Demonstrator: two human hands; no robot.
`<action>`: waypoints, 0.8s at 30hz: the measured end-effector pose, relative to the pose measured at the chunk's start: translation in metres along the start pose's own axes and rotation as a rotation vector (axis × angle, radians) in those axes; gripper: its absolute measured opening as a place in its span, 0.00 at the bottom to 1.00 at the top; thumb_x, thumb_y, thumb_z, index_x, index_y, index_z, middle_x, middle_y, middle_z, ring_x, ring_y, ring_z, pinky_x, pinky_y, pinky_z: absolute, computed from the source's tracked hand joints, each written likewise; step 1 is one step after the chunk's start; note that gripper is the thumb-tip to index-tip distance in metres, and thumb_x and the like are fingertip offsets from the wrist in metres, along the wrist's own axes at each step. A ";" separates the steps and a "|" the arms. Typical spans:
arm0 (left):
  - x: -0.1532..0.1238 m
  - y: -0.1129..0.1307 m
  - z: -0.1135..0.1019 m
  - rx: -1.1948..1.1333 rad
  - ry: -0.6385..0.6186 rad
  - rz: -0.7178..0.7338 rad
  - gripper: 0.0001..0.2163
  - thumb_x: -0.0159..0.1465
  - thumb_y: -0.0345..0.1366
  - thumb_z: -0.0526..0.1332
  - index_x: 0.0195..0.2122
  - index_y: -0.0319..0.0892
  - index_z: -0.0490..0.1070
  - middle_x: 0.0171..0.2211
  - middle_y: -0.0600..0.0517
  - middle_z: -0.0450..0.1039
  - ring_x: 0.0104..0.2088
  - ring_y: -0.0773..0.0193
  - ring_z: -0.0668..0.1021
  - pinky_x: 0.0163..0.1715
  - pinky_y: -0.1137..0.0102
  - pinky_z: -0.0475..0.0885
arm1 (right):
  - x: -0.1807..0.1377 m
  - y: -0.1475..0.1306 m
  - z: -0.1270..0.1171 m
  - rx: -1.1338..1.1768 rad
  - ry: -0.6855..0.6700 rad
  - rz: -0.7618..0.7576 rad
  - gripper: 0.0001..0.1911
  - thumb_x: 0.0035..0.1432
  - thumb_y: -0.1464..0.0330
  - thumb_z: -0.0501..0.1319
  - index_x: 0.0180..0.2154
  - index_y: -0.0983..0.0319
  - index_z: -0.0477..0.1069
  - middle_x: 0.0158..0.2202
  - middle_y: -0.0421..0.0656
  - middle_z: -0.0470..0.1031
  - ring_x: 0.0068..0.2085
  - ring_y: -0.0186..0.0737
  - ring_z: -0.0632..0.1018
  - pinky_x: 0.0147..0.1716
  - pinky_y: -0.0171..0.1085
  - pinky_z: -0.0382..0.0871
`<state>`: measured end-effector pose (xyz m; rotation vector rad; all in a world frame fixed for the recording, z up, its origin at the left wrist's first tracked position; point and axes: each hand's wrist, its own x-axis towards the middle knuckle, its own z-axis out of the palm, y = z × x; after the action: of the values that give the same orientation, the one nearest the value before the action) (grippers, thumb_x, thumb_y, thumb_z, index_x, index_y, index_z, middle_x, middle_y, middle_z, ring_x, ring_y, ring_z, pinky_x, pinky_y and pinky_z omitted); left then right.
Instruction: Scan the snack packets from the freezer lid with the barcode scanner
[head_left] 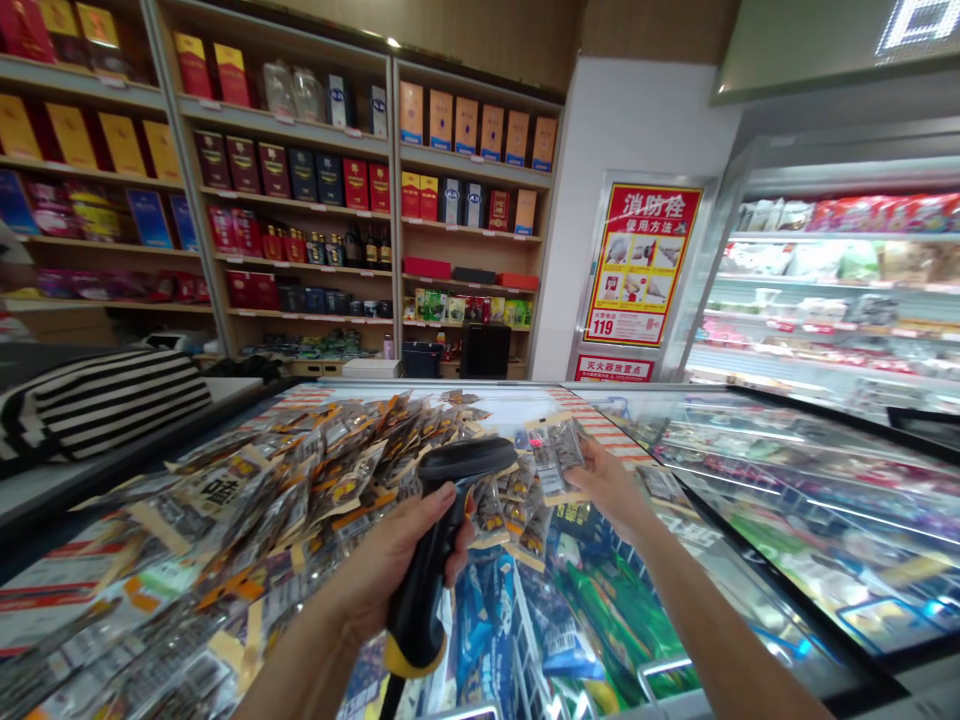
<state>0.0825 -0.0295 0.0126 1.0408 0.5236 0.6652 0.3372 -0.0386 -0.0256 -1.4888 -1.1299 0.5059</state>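
Note:
My left hand is wrapped round the handle of a black and yellow barcode scanner, its head pointing away from me and a cable hanging below. To its right, my right hand pinches a small clear snack packet by its edge. A red spot shows on the packet's left part, in front of the scanner's head. Between the hands lie several similar packets with orange and yellow print. A large heap of packets spreads over the freezer's glass top on the left.
Under the glass, the chest freezer holds blue bags and green bags. Another glass-topped freezer stands right. A striped bag lies at left. Behind are shelves of boxes, a red fire-hydrant poster and a lit open cooler.

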 end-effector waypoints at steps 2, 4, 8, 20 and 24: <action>-0.001 0.000 0.001 0.010 -0.001 0.009 0.12 0.53 0.43 0.56 0.26 0.37 0.65 0.18 0.54 0.65 0.15 0.73 0.66 0.15 0.77 0.59 | 0.003 0.006 0.000 -0.030 0.016 -0.003 0.13 0.38 0.68 0.54 0.31 0.61 0.65 0.22 0.38 0.71 0.23 0.35 0.70 0.21 0.32 0.62; -0.001 0.000 0.001 0.027 -0.013 0.016 0.12 0.53 0.43 0.56 0.25 0.37 0.65 0.18 0.54 0.65 0.15 0.73 0.66 0.16 0.77 0.59 | 0.008 0.013 -0.004 -0.094 0.052 0.004 0.13 0.39 0.67 0.53 0.32 0.61 0.66 0.22 0.38 0.71 0.22 0.34 0.70 0.20 0.32 0.61; -0.001 0.002 -0.003 0.040 -0.023 0.030 0.13 0.54 0.44 0.55 0.24 0.38 0.66 0.19 0.54 0.65 0.16 0.73 0.66 0.17 0.77 0.59 | 0.019 0.029 -0.029 -0.345 0.203 0.029 0.13 0.41 0.65 0.53 0.31 0.62 0.66 0.20 0.38 0.71 0.21 0.35 0.70 0.20 0.32 0.59; 0.001 0.010 -0.014 0.033 0.047 -0.004 0.12 0.53 0.43 0.56 0.27 0.38 0.66 0.18 0.55 0.65 0.15 0.74 0.66 0.15 0.78 0.61 | 0.028 0.064 -0.098 -1.021 0.659 0.206 0.21 0.43 0.61 0.55 0.40 0.62 0.67 0.41 0.54 0.68 0.42 0.54 0.69 0.32 0.44 0.62; 0.000 0.010 -0.013 0.041 0.055 -0.013 0.12 0.53 0.43 0.57 0.27 0.38 0.65 0.18 0.55 0.65 0.15 0.73 0.67 0.15 0.77 0.61 | 0.023 0.040 -0.046 -0.780 0.320 -0.003 0.20 0.50 0.56 0.48 0.25 0.61 0.71 0.27 0.48 0.72 0.34 0.46 0.72 0.31 0.39 0.61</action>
<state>0.0711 -0.0178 0.0164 1.0588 0.5931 0.6759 0.3995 -0.0379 -0.0440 -2.1354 -1.1203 -0.2202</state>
